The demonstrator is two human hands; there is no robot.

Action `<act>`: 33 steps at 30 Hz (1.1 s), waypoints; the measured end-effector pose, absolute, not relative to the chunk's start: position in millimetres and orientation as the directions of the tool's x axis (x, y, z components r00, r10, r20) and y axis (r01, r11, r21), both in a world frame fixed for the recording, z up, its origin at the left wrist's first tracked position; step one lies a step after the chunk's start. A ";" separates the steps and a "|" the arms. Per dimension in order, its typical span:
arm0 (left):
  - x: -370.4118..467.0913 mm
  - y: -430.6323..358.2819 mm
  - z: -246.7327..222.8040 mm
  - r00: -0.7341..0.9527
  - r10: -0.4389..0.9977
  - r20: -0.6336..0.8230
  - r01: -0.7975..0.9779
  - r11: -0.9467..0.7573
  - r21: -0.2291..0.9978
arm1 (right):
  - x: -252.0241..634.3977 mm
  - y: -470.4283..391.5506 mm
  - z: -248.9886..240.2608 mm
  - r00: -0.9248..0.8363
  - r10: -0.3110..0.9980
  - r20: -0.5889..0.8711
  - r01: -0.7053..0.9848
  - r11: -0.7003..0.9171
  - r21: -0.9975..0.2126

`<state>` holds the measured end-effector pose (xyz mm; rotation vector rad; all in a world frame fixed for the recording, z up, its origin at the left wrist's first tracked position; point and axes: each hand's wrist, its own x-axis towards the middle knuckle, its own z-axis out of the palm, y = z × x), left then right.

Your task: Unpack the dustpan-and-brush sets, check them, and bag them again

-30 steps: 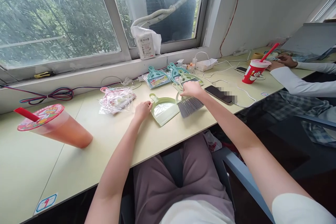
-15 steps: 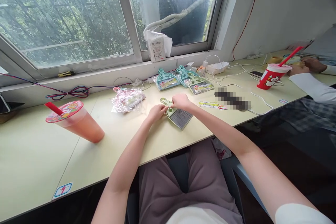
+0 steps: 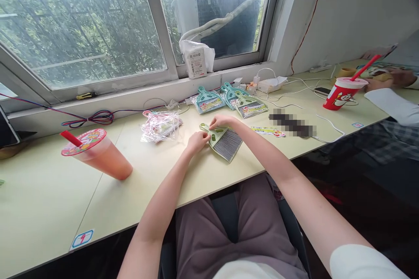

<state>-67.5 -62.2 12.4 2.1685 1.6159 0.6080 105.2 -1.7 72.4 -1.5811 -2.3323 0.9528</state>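
Note:
A green brush and dustpan set (image 3: 227, 144) with grey bristles lies on the table in front of me, its handle pointing away to the left. My left hand (image 3: 198, 141) grips the left edge of the set near the handle, fingers closed. On the far side of the handle, my right hand (image 3: 222, 122) pinches the set with closed fingers. Behind it are wrapped teal sets (image 3: 207, 100) and a wrapped green set (image 3: 250, 104). Clear plastic packaging with pink items (image 3: 160, 126) sits to the left.
A tall orange drink cup (image 3: 111, 159) stands at the left. To the right lie a printed card strip (image 3: 270, 131), a blurred dark object (image 3: 291, 123), cables and a red cup (image 3: 342, 96). Another person's hands (image 3: 381, 83) are at the far right.
My right hand has shifted slightly up and left along the handle, uncovering more of the green part. The camera view has moved a little. The other person's hands have moved.

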 end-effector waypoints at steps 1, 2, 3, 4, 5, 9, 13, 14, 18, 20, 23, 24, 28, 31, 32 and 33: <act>-67.0 -61.6 12.3 0.247 0.963 0.110 0.797 -0.266 0.543 | 105.6 0.6 69.4 -0.432 0.876 -0.214 0.754 0.221 -0.619; -66.4 -61.1 12.3 0.241 0.965 0.098 0.792 -0.254 0.555 | 105.7 2.3 66.4 -0.434 0.874 -0.217 0.736 0.205 -0.646; -65.7 -60.8 12.4 0.237 0.968 0.087 0.786 -0.244 0.568 | 105.5 3.4 63.5 -0.431 0.876 -0.219 0.720 0.187 -0.668; -64.9 -60.7 12.7 0.238 0.968 0.074 0.779 -0.236 0.581 | 105.2 4.0 60.8 -0.424 0.878 -0.223 0.708 0.168 -0.686; -64.2 -60.9 13.0 0.238 0.969 0.065 0.773 -0.230 0.592 | 104.8 4.2 58.3 -0.414 0.882 -0.226 0.698 0.148 -0.701; -63.0 -63.0 13.1 0.238 0.969 0.065 0.782 -0.231 0.579 | 104.6 3.1 49.1 -0.376 0.900 -0.221 0.663 0.095 -0.742; -65.1 -63.5 11.0 0.176 0.973 0.147 0.824 -0.228 0.519 | 105.1 3.3 39.8 -0.290 0.949 -0.123 0.618 0.087 -0.781; -66.0 -62.7 10.4 0.151 0.974 0.169 0.819 -0.219 0.530 | 104.5 4.4 38.6 -0.253 0.963 -0.087 0.601 0.086 -0.794; -69.9 -56.0 9.5 0.136 0.990 0.047 0.643 -0.124 0.756 | 103.2 8.6 44.2 -0.166 0.985 0.057 0.502 0.134 -0.855; -72.2 -51.9 9.1 0.146 0.988 -0.050 0.471 -0.025 0.882 | 111.3 5.9 51.2 -0.166 0.977 0.136 0.483 0.201 -0.852; -77.4 -47.1 7.8 0.103 0.992 -0.077 0.241 0.051 0.969 | 147.4 -11.6 54.5 -0.151 0.937 0.316 0.636 0.337 -0.694; -79.4 -46.1 7.3 0.087 0.993 -0.082 0.187 0.064 0.980 | 165.8 -20.9 51.8 -0.158 0.919 0.361 0.725 0.356 -0.589; -85.0 -44.2 5.7 0.067 0.989 -0.130 0.015 0.129 0.992 | 251.5 -60.5 26.8 -0.095 0.969 0.228 0.952 0.155 -0.263; -86.3 -44.2 4.2 0.099 0.989 -0.107 -0.068 0.114 0.991 | 301.6 -75.5 14.6 0.016 0.996 0.089 0.973 0.005 -0.229; -86.5 -44.3 3.6 0.104 0.990 -0.098 -0.089 0.107 0.990 | 312.1 -76.6 14.5 0.024 0.999 0.047 0.965 -0.010 -0.262; -86.9 -44.6 3.1 0.103 0.990 -0.092 -0.104 0.102 0.989 | 319.3 -76.3 16.2 0.018 1.000 0.003 0.951 -0.017 -0.308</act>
